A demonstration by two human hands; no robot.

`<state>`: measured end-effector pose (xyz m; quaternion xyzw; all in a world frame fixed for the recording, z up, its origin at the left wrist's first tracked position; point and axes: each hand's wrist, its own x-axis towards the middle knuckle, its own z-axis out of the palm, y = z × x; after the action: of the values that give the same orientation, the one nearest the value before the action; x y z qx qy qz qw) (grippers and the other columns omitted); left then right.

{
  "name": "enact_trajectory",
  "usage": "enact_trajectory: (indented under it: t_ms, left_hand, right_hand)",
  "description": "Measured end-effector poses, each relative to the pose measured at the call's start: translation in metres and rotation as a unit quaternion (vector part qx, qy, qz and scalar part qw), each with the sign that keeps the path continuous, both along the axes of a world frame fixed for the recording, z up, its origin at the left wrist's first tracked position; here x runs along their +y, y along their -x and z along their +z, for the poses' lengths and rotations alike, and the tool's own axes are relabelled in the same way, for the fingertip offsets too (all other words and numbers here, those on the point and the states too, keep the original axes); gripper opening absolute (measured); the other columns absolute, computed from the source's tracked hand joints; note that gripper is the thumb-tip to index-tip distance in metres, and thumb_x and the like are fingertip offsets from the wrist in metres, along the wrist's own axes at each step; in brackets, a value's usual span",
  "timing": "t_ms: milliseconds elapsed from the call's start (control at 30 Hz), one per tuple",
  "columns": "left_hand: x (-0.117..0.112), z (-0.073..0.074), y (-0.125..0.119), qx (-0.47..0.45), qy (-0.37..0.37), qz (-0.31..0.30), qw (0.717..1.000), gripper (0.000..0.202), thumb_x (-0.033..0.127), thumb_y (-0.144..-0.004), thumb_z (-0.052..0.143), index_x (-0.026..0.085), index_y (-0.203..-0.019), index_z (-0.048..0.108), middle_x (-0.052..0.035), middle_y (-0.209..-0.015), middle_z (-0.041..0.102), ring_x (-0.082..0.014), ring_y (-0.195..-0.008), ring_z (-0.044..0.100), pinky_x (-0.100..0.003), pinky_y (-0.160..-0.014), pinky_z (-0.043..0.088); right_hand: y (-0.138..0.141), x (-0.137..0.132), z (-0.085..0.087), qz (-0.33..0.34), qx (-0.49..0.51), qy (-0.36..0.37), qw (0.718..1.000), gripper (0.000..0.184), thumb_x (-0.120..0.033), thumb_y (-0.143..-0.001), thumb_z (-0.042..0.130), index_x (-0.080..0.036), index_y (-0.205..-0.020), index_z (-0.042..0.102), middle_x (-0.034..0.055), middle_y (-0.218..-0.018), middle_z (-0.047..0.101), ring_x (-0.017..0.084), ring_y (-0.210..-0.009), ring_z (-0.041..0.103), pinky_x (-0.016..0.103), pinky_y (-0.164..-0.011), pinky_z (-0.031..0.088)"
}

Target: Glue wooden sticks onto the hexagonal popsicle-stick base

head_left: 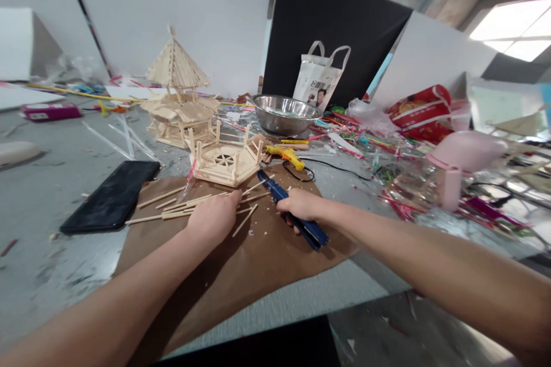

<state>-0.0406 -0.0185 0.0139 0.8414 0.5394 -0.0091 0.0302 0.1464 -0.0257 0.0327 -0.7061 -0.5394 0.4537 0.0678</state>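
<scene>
My left hand [214, 217] has its fingers closed, and a thin wooden stick [255, 186] runs out past its fingertips toward a blue hand tool. More loose wooden sticks [172, 206] lie under and beside this hand. My right hand [302, 205] is wrapped round the blue hand tool [315, 233], which looks like a pair of shears. Its narrow end points away, close to the stick. Just beyond both hands stands a low wooden stick frame [228, 163] with many sides and short upright posts. The fingertips of my left hand are partly hidden.
Brown board [232, 258] lies under the hands. A black tablet-like slab [114, 198] is at left. Behind stand a roofed stick pavilion [181, 109], a yellow glue gun [287, 156] with a cord, and a metal bowl [284, 117]. A pink object [465, 155] and clutter fill the right.
</scene>
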Motion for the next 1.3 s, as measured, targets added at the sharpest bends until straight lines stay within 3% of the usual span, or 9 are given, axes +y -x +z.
enact_trajectory:
  t_ms: [267, 467, 567, 767, 933, 1133, 1300]
  left_hand:
    - [0.0, -0.002, 0.0, -0.021, -0.011, 0.01, 1.0, 0.027, 0.026, -0.081, 0.02, 0.021, -0.094, 0.042, -0.0087, -0.073, 0.06, -0.023, -0.068, 0.058, -0.034, -0.056, 0.042]
    - [-0.001, 0.006, 0.002, -0.031, -0.011, 0.038, 0.999, 0.03, 0.033, -0.082, 0.019, 0.022, -0.09, 0.045, -0.0077, -0.08, 0.061, -0.0204, -0.071, 0.057, -0.03, -0.058, 0.04]
    - [-0.001, 0.01, 0.005, -0.042, -0.039, 0.05, 0.997, 0.03, 0.032, -0.082, 0.018, 0.024, -0.089, 0.046, -0.006, -0.079, 0.06, -0.0195, -0.07, 0.057, -0.028, -0.057, 0.039]
    - [0.0, 0.013, 0.012, -0.106, -0.058, 0.025, 0.992, 0.033, 0.034, -0.082, 0.018, 0.023, -0.089, 0.048, -0.0054, -0.076, 0.061, -0.0187, -0.072, 0.057, -0.026, -0.06, 0.038]
    - [0.002, 0.015, 0.012, -0.19, -0.018, 0.008, 0.982, 0.031, 0.036, -0.081, 0.024, 0.023, -0.085, 0.052, -0.0034, -0.078, 0.062, -0.0154, -0.077, 0.055, -0.022, -0.066, 0.038]
    - [0.006, 0.014, 0.014, -0.291, -0.01, -0.06, 0.955, 0.034, 0.037, -0.08, 0.025, 0.018, -0.071, 0.052, -0.0008, -0.065, 0.057, -0.0118, -0.066, 0.051, -0.019, -0.062, 0.037]
    - [0.009, 0.014, 0.015, -0.354, 0.022, -0.093, 0.93, 0.036, 0.037, -0.079, 0.027, 0.014, -0.07, 0.053, 0.0, -0.065, 0.054, -0.0104, -0.065, 0.047, -0.018, -0.061, 0.036]
  right_hand:
    - [-0.001, 0.0, -0.001, -0.006, 0.024, 0.016, 1.0, 0.011, -0.02, -0.063, 0.046, -0.013, -0.054, 0.045, -0.0012, -0.038, 0.048, 0.009, -0.03, 0.045, 0.02, -0.036, 0.041]
    - [-0.004, -0.003, 0.01, 0.001, 0.095, 0.047, 0.994, 0.012, -0.024, -0.065, 0.045, -0.014, -0.059, 0.045, -0.0021, -0.039, 0.048, 0.008, -0.033, 0.045, 0.019, -0.037, 0.039]
    - [-0.004, -0.003, 0.015, 0.028, 0.08, -0.005, 0.996, 0.015, -0.028, -0.066, 0.044, -0.015, -0.058, 0.044, -0.0011, -0.045, 0.051, 0.008, -0.037, 0.046, 0.017, -0.039, 0.037]
    - [-0.002, -0.011, 0.025, 0.103, -0.084, -0.155, 0.979, 0.016, -0.029, -0.065, 0.044, -0.014, -0.059, 0.048, 0.0011, -0.054, 0.055, 0.01, -0.048, 0.048, 0.019, -0.044, 0.033]
    - [-0.003, -0.024, 0.028, 0.082, -0.126, -0.218, 0.964, 0.017, -0.03, -0.067, 0.044, -0.016, -0.073, 0.05, 0.0005, -0.061, 0.056, 0.01, -0.053, 0.048, 0.02, -0.048, 0.03]
    - [-0.006, -0.028, 0.024, 0.074, -0.134, -0.262, 0.953, 0.024, -0.03, -0.068, 0.046, -0.015, -0.086, 0.051, 0.0029, -0.071, 0.058, 0.012, -0.06, 0.049, 0.021, -0.054, 0.032]
    - [-0.007, -0.028, 0.019, 0.08, -0.163, -0.344, 0.921, 0.027, -0.031, -0.069, 0.046, -0.016, -0.092, 0.05, 0.005, -0.078, 0.058, 0.015, -0.067, 0.051, 0.023, -0.059, 0.033]
